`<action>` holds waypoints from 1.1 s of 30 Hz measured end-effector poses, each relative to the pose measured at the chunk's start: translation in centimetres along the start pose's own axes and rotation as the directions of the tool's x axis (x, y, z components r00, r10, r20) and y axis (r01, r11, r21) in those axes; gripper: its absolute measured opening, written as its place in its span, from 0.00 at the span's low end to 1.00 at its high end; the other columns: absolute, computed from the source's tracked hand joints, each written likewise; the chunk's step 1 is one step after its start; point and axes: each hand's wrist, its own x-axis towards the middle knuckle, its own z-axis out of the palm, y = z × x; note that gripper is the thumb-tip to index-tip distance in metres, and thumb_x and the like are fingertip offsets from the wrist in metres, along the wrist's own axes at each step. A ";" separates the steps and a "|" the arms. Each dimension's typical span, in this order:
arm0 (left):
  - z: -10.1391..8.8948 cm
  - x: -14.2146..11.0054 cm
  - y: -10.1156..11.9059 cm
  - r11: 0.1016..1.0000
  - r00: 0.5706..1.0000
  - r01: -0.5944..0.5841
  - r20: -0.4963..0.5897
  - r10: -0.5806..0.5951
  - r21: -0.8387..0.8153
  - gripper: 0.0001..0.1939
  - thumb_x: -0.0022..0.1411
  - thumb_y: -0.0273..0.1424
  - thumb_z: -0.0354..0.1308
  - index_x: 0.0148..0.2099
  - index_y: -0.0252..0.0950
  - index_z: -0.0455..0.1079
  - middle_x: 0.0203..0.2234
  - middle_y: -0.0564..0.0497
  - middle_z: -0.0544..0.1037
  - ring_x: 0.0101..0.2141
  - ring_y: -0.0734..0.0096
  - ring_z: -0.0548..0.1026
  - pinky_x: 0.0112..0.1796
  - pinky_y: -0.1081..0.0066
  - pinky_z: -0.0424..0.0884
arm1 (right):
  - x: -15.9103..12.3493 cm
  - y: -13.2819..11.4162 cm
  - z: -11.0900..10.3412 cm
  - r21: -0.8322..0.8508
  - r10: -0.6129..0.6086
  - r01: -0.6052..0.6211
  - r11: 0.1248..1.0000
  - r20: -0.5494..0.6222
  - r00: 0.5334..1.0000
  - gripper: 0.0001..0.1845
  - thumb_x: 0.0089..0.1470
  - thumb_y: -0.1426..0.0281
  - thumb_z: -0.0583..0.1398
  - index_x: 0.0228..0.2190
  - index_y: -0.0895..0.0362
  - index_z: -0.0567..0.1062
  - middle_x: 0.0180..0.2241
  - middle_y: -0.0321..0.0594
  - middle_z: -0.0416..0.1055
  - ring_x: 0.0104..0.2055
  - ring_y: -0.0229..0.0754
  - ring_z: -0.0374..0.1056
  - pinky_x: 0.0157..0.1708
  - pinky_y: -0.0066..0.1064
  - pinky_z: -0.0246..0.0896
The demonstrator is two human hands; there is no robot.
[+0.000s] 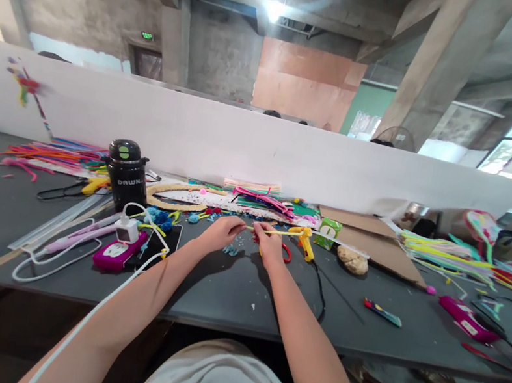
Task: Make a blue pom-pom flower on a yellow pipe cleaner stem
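Over the middle of the table, my left hand [223, 233] and my right hand [268, 244] face each other with pinched fingertips a small gap apart. Between them runs a thin pale yellow pipe cleaner [284, 233], its long end sticking out to the right past my right hand. Both hands are closed on it. Just beyond that end lies a yellow glue gun [306, 245] with a black cord. Red-handled scissors [286, 254] are partly hidden behind my right hand. Small blue-grey scraps [230, 250] lie on the table under my hands.
A black bottle [125, 178], a purple power socket [119, 251] and a white cable [143, 267] are at left. Pipe cleaner bundles [453, 253] lie at right, near cardboard [384, 250], a stone-like lump [351, 261] and a cutter [382, 312]. A white partition [187, 133] stands behind.
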 end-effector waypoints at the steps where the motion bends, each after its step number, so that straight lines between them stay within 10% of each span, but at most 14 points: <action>1: -0.1 0.0 -0.2 1.000 1.000 0.011 -0.004 -0.011 0.001 0.15 0.68 0.33 0.47 0.39 0.33 0.74 0.32 0.46 0.77 0.32 0.69 0.72 0.34 0.72 0.64 | 0.1 -0.1 0.0 -0.010 -0.002 0.002 1.000 -0.013 1.000 0.18 0.44 0.54 0.65 0.30 0.56 0.77 0.23 0.36 0.73 0.22 0.36 0.65 0.25 0.29 0.62; 24: -0.4 -0.1 -0.2 0.979 0.979 0.196 -0.038 -0.198 -0.045 0.15 0.64 0.38 0.52 0.34 0.35 0.74 0.22 0.51 0.74 0.24 0.72 0.67 0.28 0.74 0.58 | -1.6 -1.6 -0.1 -0.535 -0.348 0.307 0.787 0.026 0.937 0.19 0.57 0.57 0.55 0.34 0.56 0.79 0.28 0.43 0.75 0.30 0.46 0.69 0.37 0.36 0.63; 33: -0.2 -0.1 -0.2 0.913 0.924 0.316 -0.135 -0.358 -0.257 0.18 0.62 0.42 0.52 0.31 0.33 0.73 0.21 0.51 0.75 0.22 0.73 0.69 0.27 0.73 0.62 | -2.5 -1.2 0.7 -0.488 -0.366 0.448 0.749 0.259 0.894 0.14 0.57 0.61 0.57 0.37 0.52 0.81 0.38 0.43 0.78 0.41 0.48 0.71 0.45 0.36 0.62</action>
